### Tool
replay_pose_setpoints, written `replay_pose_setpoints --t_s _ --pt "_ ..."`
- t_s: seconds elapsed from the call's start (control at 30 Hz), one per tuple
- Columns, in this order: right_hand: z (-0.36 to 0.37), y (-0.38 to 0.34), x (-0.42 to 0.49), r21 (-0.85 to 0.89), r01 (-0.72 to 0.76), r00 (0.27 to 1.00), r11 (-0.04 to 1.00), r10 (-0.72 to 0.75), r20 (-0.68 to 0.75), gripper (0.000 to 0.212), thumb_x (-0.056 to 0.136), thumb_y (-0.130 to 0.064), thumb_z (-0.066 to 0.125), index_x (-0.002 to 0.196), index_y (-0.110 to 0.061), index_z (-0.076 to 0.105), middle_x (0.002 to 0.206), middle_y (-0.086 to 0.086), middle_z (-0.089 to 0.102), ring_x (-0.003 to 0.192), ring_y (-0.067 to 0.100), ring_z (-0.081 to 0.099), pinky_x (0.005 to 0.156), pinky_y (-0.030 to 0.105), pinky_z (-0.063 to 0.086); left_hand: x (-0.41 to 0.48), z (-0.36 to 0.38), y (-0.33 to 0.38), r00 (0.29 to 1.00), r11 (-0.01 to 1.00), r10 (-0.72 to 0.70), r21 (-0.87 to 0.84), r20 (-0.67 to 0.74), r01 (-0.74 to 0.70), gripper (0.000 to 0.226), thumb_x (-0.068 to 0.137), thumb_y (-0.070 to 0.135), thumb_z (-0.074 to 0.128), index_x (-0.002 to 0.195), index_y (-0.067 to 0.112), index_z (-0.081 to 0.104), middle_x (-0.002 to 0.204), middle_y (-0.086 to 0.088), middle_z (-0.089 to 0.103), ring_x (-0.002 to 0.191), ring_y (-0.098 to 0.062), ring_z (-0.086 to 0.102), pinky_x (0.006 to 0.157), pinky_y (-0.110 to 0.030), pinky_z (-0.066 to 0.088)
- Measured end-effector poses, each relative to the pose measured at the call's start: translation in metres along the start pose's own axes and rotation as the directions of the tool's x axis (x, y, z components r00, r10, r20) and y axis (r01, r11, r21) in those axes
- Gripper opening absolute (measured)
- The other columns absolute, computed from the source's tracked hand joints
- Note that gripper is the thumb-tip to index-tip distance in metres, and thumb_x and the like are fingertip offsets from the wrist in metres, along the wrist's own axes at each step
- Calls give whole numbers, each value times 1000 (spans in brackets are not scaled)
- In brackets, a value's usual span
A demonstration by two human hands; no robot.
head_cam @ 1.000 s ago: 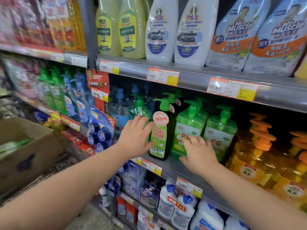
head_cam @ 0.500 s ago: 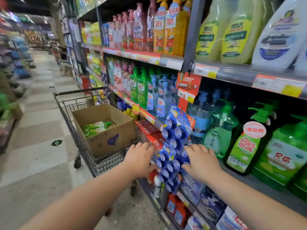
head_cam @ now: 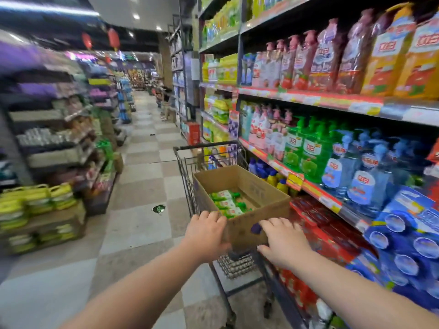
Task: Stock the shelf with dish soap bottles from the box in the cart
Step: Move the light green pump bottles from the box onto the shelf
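A brown cardboard box point(head_cam: 240, 230) sits in a wire shopping cart point(head_cam: 186, 167) beside the shelves. Several green dish soap bottles point(head_cam: 226, 202) lie flat on the box's floor at its near left. My left hand point(head_cam: 206, 231) is at the box's near left corner, fingers curved over the top edge. Over the near wall, my right hand point(head_cam: 283, 243) has its fingers spread. Neither hand holds a bottle, and I cannot tell whether they press on the cardboard. Green pump bottles point(head_cam: 308, 155) stand on the middle shelf point(head_cam: 318, 193) to the right.
Blue pump bottles point(head_cam: 361, 181) and pink ones point(head_cam: 261, 131) fill the same shelf. Blue hanging packs point(head_cam: 408, 236) jut out at the right. Red boxes point(head_cam: 332, 236) sit on the shelf below. The tiled aisle point(head_cam: 142, 186) runs ahead, and more shelving point(head_cam: 47, 138) lines the left.
My view has swung left from the shelf to the aisle and cart. Both hands left the shelf's green bottles, passed the blue hanging packs and now reach the box's near edge.
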State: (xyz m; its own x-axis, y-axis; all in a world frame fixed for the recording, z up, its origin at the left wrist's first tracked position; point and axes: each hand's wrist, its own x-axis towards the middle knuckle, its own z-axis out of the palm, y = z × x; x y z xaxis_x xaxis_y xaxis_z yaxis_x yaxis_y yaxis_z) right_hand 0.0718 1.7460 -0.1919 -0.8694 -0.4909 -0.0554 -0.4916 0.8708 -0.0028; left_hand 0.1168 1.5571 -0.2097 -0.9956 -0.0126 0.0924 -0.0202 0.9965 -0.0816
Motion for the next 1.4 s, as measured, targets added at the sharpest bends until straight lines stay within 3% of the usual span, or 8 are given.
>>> replay_pose_setpoints --t_s 0.37,0.8,1.1,1.4 --pt "3 -72 124 -32 93 995 995 -91 51 61 91 -48 50 144 -22 31 148 5 37 138 28 31 113 48 25 50 31 -109 994 994 -95 -45 49 98 59 85 53 52 131 18 40 131 -6 45 123 -28 40 103 -41 35" --pt "-3 -47 350 11 89 995 996 -89 43 61 92 -43 51 145 -22 30 148 3 36 139 28 30 112 48 26 260 45 -181 995 996 -80 -21 67 82 61 86 52 51 136 19 37 136 -4 43 127 -26 38 106 -41 33" --pt "23 23 432 75 -114 983 991 102 154 65 91 -49 51 146 -24 29 148 4 37 138 28 32 113 48 28 365 82 -187 987 1000 23 -18 156 -20 68 85 55 51 140 20 32 139 -5 41 130 -27 37 109 -44 31" --pt "81 67 459 95 -396 878 913 346 330 63 90 -48 53 144 -23 33 146 5 38 135 29 35 109 44 34 465 142 -158 903 942 332 -46 273 -333 67 87 56 48 139 16 34 141 -8 40 132 -29 35 108 -43 32"
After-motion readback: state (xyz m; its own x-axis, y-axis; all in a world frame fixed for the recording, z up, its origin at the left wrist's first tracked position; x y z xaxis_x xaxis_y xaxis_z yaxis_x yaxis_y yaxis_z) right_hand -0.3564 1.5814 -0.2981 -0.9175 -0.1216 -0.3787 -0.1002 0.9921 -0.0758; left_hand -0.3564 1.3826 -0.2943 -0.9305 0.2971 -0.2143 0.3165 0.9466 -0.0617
